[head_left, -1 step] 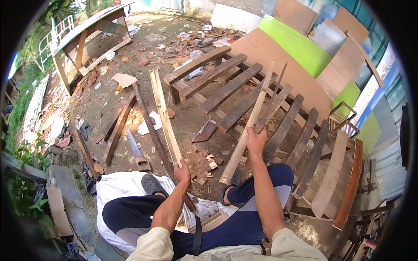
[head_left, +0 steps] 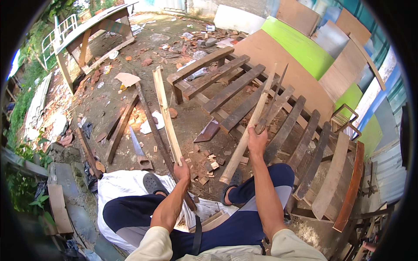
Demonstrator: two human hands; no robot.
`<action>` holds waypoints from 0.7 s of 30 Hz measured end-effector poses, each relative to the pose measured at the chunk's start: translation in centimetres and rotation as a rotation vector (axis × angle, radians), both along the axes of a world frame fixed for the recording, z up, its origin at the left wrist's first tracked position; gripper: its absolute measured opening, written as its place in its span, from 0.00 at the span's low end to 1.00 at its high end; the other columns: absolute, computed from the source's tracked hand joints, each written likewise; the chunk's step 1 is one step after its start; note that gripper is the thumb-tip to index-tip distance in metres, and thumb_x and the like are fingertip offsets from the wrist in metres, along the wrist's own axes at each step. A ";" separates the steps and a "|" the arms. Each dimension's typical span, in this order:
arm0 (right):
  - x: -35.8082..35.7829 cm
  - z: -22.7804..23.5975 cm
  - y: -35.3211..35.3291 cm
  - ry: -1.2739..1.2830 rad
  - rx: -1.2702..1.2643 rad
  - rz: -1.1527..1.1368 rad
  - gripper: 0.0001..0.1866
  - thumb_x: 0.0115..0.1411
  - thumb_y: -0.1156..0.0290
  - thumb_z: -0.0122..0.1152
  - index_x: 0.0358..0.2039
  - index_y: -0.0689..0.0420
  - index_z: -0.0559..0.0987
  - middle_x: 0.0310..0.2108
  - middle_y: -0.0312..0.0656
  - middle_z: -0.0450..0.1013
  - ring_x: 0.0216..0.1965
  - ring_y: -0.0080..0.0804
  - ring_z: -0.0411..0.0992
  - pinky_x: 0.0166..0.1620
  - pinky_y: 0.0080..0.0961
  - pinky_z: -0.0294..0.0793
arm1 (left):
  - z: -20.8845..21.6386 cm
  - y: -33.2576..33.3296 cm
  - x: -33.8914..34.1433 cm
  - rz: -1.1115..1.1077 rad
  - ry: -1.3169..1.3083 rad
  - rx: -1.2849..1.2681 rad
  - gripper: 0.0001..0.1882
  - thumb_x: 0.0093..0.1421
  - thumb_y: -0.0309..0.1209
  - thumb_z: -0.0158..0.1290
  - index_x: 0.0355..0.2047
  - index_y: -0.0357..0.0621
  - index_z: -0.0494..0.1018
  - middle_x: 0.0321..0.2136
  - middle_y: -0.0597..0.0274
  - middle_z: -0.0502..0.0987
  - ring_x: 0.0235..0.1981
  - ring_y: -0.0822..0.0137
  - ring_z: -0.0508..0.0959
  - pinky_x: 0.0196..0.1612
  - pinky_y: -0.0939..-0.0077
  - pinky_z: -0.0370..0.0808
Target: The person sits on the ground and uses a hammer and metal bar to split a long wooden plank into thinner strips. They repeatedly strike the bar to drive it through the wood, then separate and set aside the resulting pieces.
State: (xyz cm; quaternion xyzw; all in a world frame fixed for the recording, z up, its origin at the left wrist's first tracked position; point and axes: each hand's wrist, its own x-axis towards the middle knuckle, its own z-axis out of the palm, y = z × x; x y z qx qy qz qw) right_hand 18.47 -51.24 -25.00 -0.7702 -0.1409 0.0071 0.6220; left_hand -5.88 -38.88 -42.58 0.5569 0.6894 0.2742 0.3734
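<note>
My left hand (head_left: 182,170) is closed round the near end of a pale, split wooden strip (head_left: 163,104), which points away across the ground. In my right hand (head_left: 257,141) is a long light-brown wooden pole (head_left: 242,150), slanting from beside my right foot up over the slatted wooden frame (head_left: 235,111). A dark, narrow tapering blade (head_left: 277,92) with a brown handle lies along the pole, its handle also at my right hand; its exact kind is unclear. On the ground left of the strip lies a handsaw (head_left: 138,148) with a wooden handle.
Dark wooden bars (head_left: 122,128) lie to the left, near a white sheet (head_left: 119,182) under my legs. Wood offcuts (head_left: 209,163) litter the ground between my feet. A wooden bench (head_left: 89,32) stands far left; plywood boards (head_left: 287,69) lean far right.
The whole view has shifted slightly, moving the scene a little to the right and down. Both hands keep the same holds, with the strip and pole at nearly the same angles.
</note>
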 end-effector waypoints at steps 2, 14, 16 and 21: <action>-0.4 -0.1 0.4 -0.059 0.005 0.011 0.20 0.57 0.66 0.61 0.45 0.66 0.73 0.37 0.52 0.76 0.41 0.47 0.75 0.47 0.38 0.71 | 1.3 1.9 -0.4 -0.025 -0.017 0.067 0.35 0.61 0.57 0.49 0.42 0.29 0.76 0.37 0.35 0.79 0.41 0.40 0.79 0.46 0.55 0.73; -9.2 0.1 6.4 -0.303 -0.096 0.423 0.14 0.58 0.69 0.61 0.42 0.59 0.71 0.29 0.54 0.74 0.34 0.57 0.74 0.36 0.47 0.70 | 15.7 13.9 -7.2 -0.002 -0.405 0.061 0.22 0.64 0.43 0.52 0.28 0.33 0.74 0.19 0.57 0.75 0.15 0.70 0.71 0.18 0.72 0.67; -10.3 -1.1 6.8 -0.241 -0.091 0.549 0.14 0.58 0.69 0.61 0.43 0.59 0.71 0.29 0.53 0.74 0.34 0.57 0.74 0.37 0.47 0.70 | 18.2 14.1 -9.0 -0.037 -0.474 0.050 0.17 0.66 0.36 0.48 0.35 0.28 0.73 0.22 0.56 0.76 0.17 0.69 0.75 0.19 0.75 0.71; -12.9 -3.6 7.2 -0.198 -0.196 0.736 0.14 0.58 0.69 0.61 0.40 0.60 0.69 0.27 0.54 0.73 0.32 0.59 0.73 0.34 0.46 0.68 | 21.8 11.5 -12.3 -0.072 -0.491 -0.071 0.13 0.65 0.26 0.42 0.38 0.28 0.73 0.25 0.54 0.77 0.19 0.68 0.77 0.21 0.76 0.74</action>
